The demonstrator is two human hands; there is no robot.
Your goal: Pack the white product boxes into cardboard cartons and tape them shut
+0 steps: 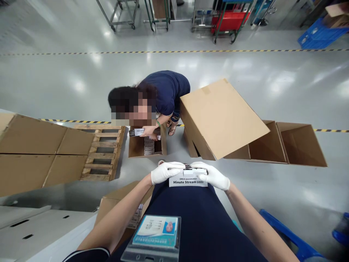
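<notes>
Clasping a flat white box (188,182) from both ends, the left grip (167,173) and the right grip (214,176), each in a pale fabric glove, hold it against the front of a dark cloth shirt (201,218). Fingers curl along its upper edge; the smooth rectangular face between them reads "ORCA wavemaker Minute Stream 1000" in black. What makes up the layers at that edge is too small to tell.

Below the left grip hangs a rectangular badge (156,233) in glossy clear plastic. Down and left of that grip, partly behind the forearm, an open brown carton (118,198) holds small printed boxes (135,219).

Beyond the left grip, a co-worker (166,89) bends over a cardboard bin (133,150) with a slim box (139,132) in one hand. Farther left are a slatted pallet (89,171) of pale wood and matt brown cartons (27,167).

Beyond the right grip stands a large carton (223,116) with a broad, flat, tilted top; right of it, open cartons (302,145) show straight thin walls. Glossy grey floor (81,72) reflects the lights.
</notes>
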